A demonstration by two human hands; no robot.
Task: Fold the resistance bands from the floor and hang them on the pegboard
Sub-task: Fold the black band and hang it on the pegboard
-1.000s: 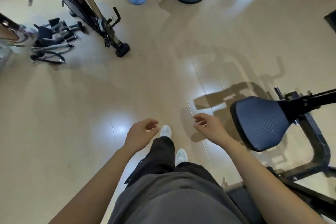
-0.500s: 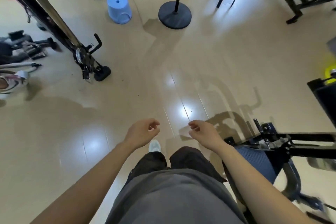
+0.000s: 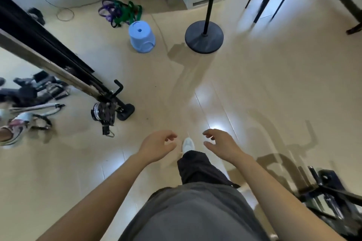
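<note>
Left grip [image 3: 156, 147] curled empty, right grip [image 3: 222, 146] likewise, looped resistance bands [image 3: 119, 12] heaped

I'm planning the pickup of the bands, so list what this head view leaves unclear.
- Pegboard: not in the head view at all.
- Resistance bands: a small, distant purple and green tangle; their number cannot be told.
- Black gym machine: blurred, cut by the right edge.
- Left hand and right hand: both open, empty.

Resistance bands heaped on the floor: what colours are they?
Purple and green resistance bands, head view.
</note>
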